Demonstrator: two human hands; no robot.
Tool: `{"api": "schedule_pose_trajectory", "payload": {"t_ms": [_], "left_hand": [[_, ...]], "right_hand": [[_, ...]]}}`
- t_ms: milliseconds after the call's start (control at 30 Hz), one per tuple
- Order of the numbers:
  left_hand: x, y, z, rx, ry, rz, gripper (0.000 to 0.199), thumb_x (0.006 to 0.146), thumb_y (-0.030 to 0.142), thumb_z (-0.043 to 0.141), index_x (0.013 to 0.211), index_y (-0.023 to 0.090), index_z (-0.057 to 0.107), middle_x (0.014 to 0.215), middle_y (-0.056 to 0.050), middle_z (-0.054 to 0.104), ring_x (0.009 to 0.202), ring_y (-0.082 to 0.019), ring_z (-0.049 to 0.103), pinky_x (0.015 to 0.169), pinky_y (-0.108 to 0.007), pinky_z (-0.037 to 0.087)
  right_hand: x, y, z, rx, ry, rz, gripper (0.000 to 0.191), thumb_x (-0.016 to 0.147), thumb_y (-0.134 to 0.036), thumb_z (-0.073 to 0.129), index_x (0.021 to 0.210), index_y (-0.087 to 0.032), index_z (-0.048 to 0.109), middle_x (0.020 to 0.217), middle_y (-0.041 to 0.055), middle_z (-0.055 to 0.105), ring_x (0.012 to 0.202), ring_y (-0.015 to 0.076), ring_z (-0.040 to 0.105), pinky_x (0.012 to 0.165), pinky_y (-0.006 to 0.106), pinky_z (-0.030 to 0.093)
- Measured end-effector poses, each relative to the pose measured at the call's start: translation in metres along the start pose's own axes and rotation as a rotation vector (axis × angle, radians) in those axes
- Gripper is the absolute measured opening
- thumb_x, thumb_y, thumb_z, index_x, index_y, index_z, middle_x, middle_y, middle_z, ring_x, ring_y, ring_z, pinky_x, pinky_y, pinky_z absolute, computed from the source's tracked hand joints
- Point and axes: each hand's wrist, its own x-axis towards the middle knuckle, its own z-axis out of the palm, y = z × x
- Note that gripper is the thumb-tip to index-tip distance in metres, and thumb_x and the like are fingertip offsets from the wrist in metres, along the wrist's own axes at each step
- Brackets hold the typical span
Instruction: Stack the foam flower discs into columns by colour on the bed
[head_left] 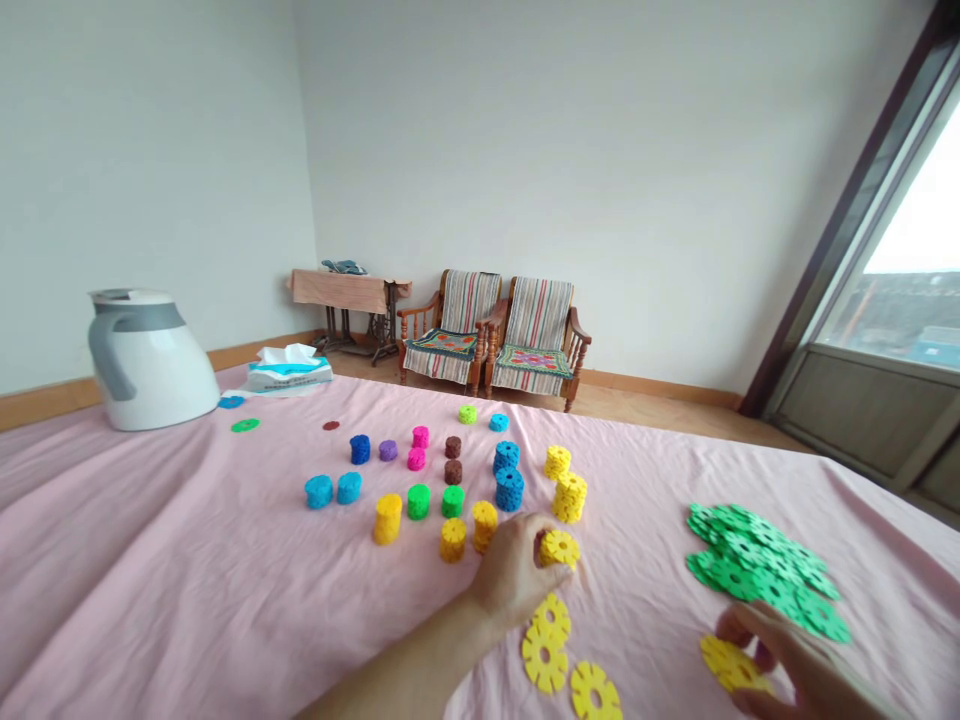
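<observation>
My left hand (521, 570) curls its fingers round a short stack of yellow notched discs (560, 549) on the pink cloth. At the lower right, my right hand (784, 655) has thumb and fingers on yellow discs (731, 664). Loose yellow discs (545, 655) lie between the hands, near the front. Just beyond my right hand is a spread pile of green discs (765, 565). Taller yellow stacks (570, 498) and blue stacks (509, 489) stand behind my left hand.
More small stacks, green (418, 502), light blue (319, 491), brown and pink, stand left of centre. A white jug (157, 370) and a tissue box (289, 374) are at the far left. Two chairs (532, 350) stand beyond the cloth.
</observation>
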Motion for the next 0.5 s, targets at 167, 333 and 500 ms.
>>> {"api": "schedule_pose_trajectory", "payload": {"t_ms": [167,333,500], "left_hand": [[0.000,0.001,0.000,0.021,0.003,-0.024,0.029,0.060,0.011,0.067,0.087,0.017,0.067,0.084,0.001,0.067,0.074,-0.015,0.058,0.065,-0.023,0.042],[0.001,-0.003,0.001,0.028,0.005,-0.032,0.030,0.060,0.013,0.068,0.089,0.019,0.067,0.085,0.001,0.066,0.077,-0.016,0.058,0.067,-0.024,0.041],[0.001,-0.006,0.001,0.031,-0.018,-0.052,0.033,0.062,0.015,0.066,0.094,0.019,0.067,0.087,-0.001,0.066,0.078,-0.018,0.058,0.066,-0.026,0.043]], "right_hand": [[0.018,-0.059,0.003,-0.143,-0.016,0.001,0.009,0.067,-0.024,0.053,0.075,-0.021,0.057,0.081,0.0063,0.062,0.073,0.0195,0.057,0.069,0.031,0.045],[0.050,-0.105,0.005,-0.178,-0.007,-0.102,0.011,0.066,-0.019,0.050,0.076,-0.020,0.054,0.081,0.0048,0.060,0.075,0.0185,0.057,0.069,0.031,0.042],[0.074,-0.131,-0.001,-0.004,0.035,-0.166,0.020,0.067,-0.020,0.052,0.086,-0.018,0.057,0.086,0.0059,0.061,0.081,0.0194,0.059,0.073,0.031,0.045]]}}
